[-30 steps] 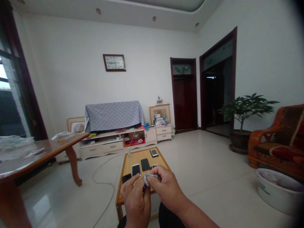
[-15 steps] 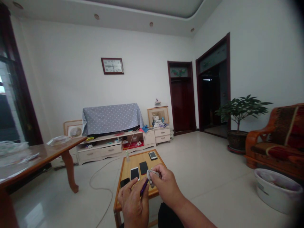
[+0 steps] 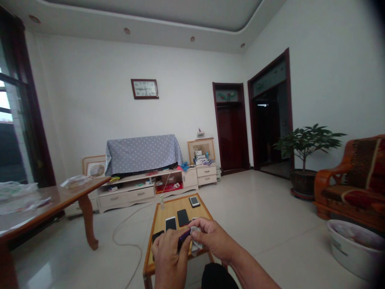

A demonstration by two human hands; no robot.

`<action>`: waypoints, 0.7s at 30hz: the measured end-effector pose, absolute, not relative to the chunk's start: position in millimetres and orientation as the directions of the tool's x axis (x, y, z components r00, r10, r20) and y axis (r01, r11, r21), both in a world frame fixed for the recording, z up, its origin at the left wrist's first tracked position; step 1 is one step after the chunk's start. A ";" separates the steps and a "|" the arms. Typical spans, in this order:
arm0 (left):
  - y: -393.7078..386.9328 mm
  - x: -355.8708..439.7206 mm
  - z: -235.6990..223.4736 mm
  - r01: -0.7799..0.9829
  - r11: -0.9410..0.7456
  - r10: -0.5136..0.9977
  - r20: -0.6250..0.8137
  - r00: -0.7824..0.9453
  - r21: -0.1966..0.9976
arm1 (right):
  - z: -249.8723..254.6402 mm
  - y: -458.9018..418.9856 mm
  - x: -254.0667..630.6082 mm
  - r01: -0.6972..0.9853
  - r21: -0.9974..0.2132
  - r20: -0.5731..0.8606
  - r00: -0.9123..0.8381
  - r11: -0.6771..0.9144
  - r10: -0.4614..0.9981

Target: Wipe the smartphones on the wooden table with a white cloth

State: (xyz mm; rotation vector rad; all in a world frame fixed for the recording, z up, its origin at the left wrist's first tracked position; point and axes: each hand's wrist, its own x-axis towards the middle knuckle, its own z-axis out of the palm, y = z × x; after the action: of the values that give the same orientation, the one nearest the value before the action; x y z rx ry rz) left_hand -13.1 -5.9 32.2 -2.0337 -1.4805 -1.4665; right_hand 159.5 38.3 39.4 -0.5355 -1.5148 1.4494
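Observation:
My left hand is closed around a dark purple phone, seen nearly edge-on above the small wooden table. Pinched in my right hand is a crumpled whitish cloth, pressed against the phone's right end. Beyond my hands, a black phone and a white-edged phone lie on the tabletop. Another white phone rests near the far right corner. A dark phone at the left is partly covered by my left hand. A small clear bottle stands at the far left corner.
A larger wooden table with plastic bags is on the left. A cable runs across the floor. Along the back wall stands a low white cabinet. At right are a potted plant, a wooden armchair and a white tub.
The cloth and my right hand have shifted slightly, and the cloth now covers the phone's end more. My left fingers have curled in closer around the phone. The view has tilted up a little.

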 end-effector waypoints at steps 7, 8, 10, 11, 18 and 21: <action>-5.3 -21.3 41.1 0.719 -0.516 0.737 0.670 0.095 0.465 | 34.9 42.1 166.3 -0.262 -0.964 0.195 -0.552 0.054 0.811; -5.6 -21.3 41.4 0.696 -0.522 0.750 0.653 0.101 0.493 | 34.0 41.7 166.1 -0.265 -0.963 0.194 -0.549 0.050 0.813; -5.2 -20.2 41.0 0.650 -0.520 0.776 0.625 0.089 0.554 | 31.8 41.0 165.2 -0.267 -0.960 0.218 -0.536 0.080 0.816; -4.3 -19.3 40.5 0.629 -0.510 0.788 0.612 0.068 0.587 | 30.5 40.7 164.6 -0.270 -0.957 0.239 -0.521 0.108 0.819; 7.2 -20.4 48.0 0.600 -0.420 0.834 0.551 -0.042 0.681 | 28.3 41.5 165.2 -0.414 -0.903 0.274 -0.358 0.111 0.892; 9.0 -26.5 49.1 0.618 -0.408 0.838 0.545 -0.040 0.672 | 30.8 43.6 170.6 -0.545 -0.831 0.296 -0.266 0.110 0.917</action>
State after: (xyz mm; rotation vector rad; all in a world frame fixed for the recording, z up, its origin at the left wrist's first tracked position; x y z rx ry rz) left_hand -26.5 9.0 49.1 -2.3177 -1.8041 -1.6487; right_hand 170.6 43.6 30.8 -0.4582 -1.1155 1.4945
